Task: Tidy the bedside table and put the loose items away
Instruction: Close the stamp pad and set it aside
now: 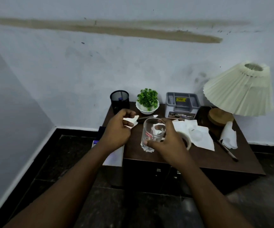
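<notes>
The left hand (116,129) hovers over the table's (199,157) left edge, its fingers curled around a crumpled scrap of paper (131,121). The right hand (167,142) grips a clear glass (150,137) from the side, near the front left corner, with the thumb low on the glass and the fingers wrapped behind it. There are bits of white paper inside the glass; whether its base touches the tabletop cannot be told.

Along the back edge, from the left corner, stand a black mesh pen holder (119,101), a small green plant (147,97) in a white bowl, and a grey organiser (181,104). A lamp (238,89) with a pleated shade fills the back right corner.

White sheets (200,135) lie mid-table, with a tape roll (187,140) just beside the right hand. Near the right edge lie a crumpled tissue (228,137) and a dark pen (223,147).
</notes>
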The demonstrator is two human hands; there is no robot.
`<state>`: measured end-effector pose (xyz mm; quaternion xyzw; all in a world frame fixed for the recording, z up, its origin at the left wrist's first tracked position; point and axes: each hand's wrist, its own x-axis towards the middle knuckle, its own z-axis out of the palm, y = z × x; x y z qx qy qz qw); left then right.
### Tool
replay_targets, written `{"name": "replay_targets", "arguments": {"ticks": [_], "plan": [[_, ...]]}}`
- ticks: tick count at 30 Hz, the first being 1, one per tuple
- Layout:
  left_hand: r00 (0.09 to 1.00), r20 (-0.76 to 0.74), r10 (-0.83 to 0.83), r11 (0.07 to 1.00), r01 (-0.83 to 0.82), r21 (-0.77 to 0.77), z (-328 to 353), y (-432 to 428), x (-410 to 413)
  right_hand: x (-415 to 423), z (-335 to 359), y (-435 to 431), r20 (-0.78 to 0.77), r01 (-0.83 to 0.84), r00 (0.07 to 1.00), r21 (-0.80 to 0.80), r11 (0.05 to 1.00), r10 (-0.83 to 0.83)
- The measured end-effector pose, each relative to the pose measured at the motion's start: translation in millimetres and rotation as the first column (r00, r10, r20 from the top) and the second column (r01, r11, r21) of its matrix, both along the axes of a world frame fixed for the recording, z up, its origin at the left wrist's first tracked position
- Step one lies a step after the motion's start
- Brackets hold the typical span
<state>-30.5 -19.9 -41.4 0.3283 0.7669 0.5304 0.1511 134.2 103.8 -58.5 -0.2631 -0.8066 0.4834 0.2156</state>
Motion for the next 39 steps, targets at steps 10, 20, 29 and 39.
{"name": "replay_targets", "arguments": {"ticks": [10, 20, 29, 39], "plan": [[0.975, -0.025, 0.222, 0.974, -0.222, -0.031, 31.4, -56.5, -33.9, -8.6, -4.7, -8.3, 0.04, -0.008, 0.999, 0.048, 0.999, 0.006], [0.927, -0.019, 0.375, 0.862, -0.356, -0.36, 6.4, -94.3, -60.5, -10.6, 34.2, -48.9, -0.027, 0.243, 0.965, 0.475, 0.846, -0.262], [0.967, -0.217, 0.136, 0.84, -0.229, -0.492, -14.4, -74.9, -47.5, -53.7, 8.7, -95.9, 0.337, -0.086, 0.941, 0.292, 0.953, -0.018], [0.943, -0.183, 0.277, 0.907, -0.319, -0.275, -21.3, -69.2, -51.7, -78.3, -21.2, -84.7, 0.283, 0.107, 0.958, -0.166, 0.98, -0.057]]}}
